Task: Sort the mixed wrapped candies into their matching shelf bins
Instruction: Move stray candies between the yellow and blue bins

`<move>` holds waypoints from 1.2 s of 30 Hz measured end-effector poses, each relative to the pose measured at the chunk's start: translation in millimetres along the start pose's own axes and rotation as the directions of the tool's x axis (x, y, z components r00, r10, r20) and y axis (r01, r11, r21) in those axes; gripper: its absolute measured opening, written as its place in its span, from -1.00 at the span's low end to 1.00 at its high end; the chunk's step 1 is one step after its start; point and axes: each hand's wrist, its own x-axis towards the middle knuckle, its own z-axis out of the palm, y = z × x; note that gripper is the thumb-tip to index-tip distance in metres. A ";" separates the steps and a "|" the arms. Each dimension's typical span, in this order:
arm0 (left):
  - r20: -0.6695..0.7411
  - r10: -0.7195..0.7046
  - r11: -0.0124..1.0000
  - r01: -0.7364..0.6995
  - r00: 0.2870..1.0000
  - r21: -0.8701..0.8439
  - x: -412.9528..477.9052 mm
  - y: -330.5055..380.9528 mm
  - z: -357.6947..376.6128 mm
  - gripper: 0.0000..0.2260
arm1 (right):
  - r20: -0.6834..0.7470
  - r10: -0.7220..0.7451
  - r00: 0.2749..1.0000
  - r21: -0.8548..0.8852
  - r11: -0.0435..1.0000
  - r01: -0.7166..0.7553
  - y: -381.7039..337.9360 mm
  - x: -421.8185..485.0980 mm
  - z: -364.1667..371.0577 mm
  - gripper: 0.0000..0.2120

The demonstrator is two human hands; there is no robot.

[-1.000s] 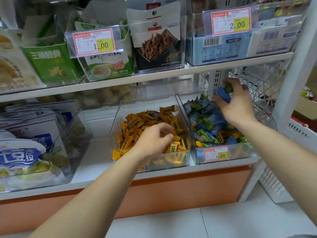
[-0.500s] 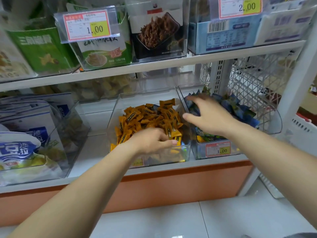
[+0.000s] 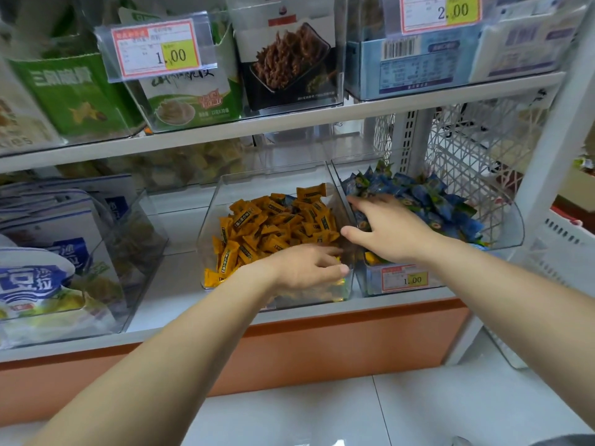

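Two clear bins sit side by side on the lower shelf (image 3: 167, 291), to the right of some blue-and-white snack bags (image 3: 38, 278). The middle bin (image 3: 212, 220) holds a heap of orange candies (image 3: 273, 226). The left hand (image 3: 302, 268) lies at its front right corner, fingers stretched loosely over the wrappers. It pinches nothing that shows, though what is under the palm is hidden.

The right hand (image 3: 389, 233) reaches across the wall between the two bins, fingers spread, fingertips among the blue candies (image 3: 434, 201) at the left side of the right bin (image 3: 512, 226). Low at that bin's front, just under the right wrist and above the price tag (image 3: 404, 278), a few stray yellow wrappers (image 3: 373, 258) show among the blue.

Picking strays out of the blue bin looks like the step in hand, with most of the sorting seemingly done. The next move calls for dipping into that front corner, pinching one yellow wrapper without dragging blue ones along, and carrying it over the divider onto the orange heap.
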 end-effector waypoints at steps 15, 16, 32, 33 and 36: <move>-0.266 0.029 0.951 0.055 0.963 0.303 -9.7 -3.2 2.6 -0.33 | -0.011 -0.001 1.000 -0.039 0.999 0.000 -1.3 -1.8 3.0 -0.31; -0.265 0.016 0.982 0.034 0.964 0.183 -5.9 0.1 4.4 -0.33 | -0.010 0.000 1.000 -0.038 0.999 -0.001 -1.4 -1.9 2.6 -0.31; -0.241 -0.074 0.994 0.052 0.968 -0.094 -21.8 -7.1 6.3 -0.63 | -0.026 -0.015 1.000 -0.019 1.000 0.015 0.2 -4.1 2.2 -0.30; -0.283 -0.087 0.977 0.026 0.955 -0.213 -28.3 -10.4 2.4 -0.69 | -0.033 -0.014 0.999 -0.032 0.999 0.013 -0.8 -4.9 0.6 -0.30; -0.403 -0.161 0.921 -0.010 0.901 -0.390 -42.4 -17.5 -3.9 -0.77 | -0.166 -0.044 0.985 -0.051 0.998 0.036 -7.6 -6.8 -6.8 -0.38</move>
